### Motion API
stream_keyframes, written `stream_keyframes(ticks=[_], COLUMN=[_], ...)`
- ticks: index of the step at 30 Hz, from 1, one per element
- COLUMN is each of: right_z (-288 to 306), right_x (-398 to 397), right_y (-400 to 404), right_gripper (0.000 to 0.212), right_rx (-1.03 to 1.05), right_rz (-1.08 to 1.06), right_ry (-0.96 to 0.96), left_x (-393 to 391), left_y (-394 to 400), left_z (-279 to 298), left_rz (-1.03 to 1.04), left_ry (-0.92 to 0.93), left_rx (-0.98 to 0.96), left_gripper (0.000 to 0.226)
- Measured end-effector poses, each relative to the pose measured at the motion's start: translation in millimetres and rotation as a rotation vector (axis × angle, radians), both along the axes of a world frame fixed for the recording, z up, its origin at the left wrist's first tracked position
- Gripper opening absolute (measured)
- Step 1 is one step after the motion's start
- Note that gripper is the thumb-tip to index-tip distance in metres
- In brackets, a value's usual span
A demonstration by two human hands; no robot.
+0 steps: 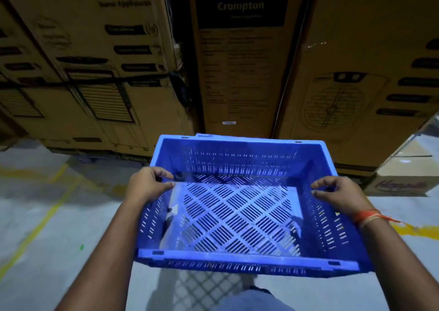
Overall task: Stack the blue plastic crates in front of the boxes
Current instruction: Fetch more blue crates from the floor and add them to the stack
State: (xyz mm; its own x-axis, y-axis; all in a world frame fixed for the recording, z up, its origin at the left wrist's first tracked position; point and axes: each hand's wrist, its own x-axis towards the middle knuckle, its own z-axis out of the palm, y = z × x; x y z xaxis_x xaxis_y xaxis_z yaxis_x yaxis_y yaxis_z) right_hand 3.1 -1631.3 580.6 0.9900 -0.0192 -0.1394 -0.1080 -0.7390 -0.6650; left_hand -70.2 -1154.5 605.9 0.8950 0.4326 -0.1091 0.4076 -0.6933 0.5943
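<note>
Nearest you, the near rim of the blue crate (237, 218) sits level across the lower part of the view, above the pale floor (35, 215), where its slotted base casts a lattice shadow. You hold the crate by its two side walls. Your left hand (148, 183) grips the left rim, thumb on the inner face and fingers curled over the top edge. Your right hand (337, 195) grips the right rim the same way, fingers bent over the edge; an orange thread band (365, 216) circles that wrist. The crate is open side up and holds nothing. Yellow floor lines (47, 218) run to the left. Beyond the crate's far wall stand tall cardboard boxes (242, 61) printed "Crompton", close behind the crate.
</note>
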Motion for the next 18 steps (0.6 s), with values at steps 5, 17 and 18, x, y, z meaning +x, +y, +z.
stream_keyframes(ticks=[5, 17, 18], right_z=[18, 19, 18], right_x=[60, 170, 178], right_y=[14, 39, 39], right_gripper=[0.009, 0.009, 0.010], right_rx=[-0.027, -0.110, -0.121], right_rz=[0.003, -0.087, -0.082], right_ry=[-0.010, 0.050, 0.064], left_x=[72, 230, 241], left_y=[13, 52, 53], left_z=[12, 7, 6], left_rz=[-0.042, -0.241, -0.259], left_ry=[-0.019, 0.060, 0.068], left_rx=[-0.014, -0.020, -0.016], left_gripper=[0.013, 0.015, 0.016])
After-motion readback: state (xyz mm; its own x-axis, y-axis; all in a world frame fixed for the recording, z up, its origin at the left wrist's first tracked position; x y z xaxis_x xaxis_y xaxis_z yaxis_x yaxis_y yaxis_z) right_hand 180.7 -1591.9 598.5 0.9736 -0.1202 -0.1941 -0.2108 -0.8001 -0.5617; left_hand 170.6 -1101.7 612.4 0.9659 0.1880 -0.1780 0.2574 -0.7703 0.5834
